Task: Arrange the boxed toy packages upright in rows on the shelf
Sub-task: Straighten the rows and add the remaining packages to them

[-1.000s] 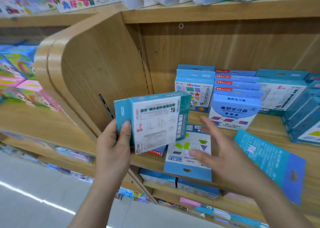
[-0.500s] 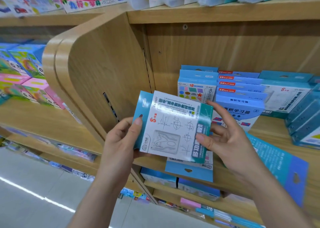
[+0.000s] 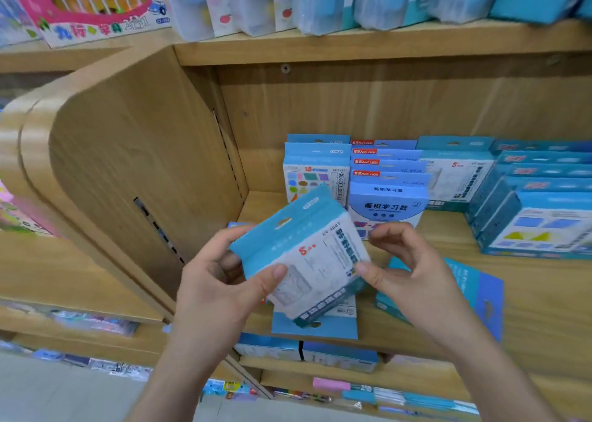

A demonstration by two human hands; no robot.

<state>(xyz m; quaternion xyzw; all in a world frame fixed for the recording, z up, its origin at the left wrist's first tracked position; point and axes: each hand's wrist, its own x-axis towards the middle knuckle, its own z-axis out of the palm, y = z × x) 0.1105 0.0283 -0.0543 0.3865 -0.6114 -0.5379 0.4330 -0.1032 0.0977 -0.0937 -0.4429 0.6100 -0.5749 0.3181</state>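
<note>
Teal-white box [image 3: 307, 255] tilted above shelf [image 3: 528, 293] edge, pinched between left hand [image 3: 221, 290] and right hand [image 3: 407, 268] fingertips.

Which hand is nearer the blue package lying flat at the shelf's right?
Right. The right hand overlaps the flat blue package in view; the left hand is farther left, beyond the held box.

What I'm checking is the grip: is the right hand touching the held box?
Touching. The head view shows the thumb of the right hand pressed on the right edge of the held box; the left hand grips its other side.
</note>
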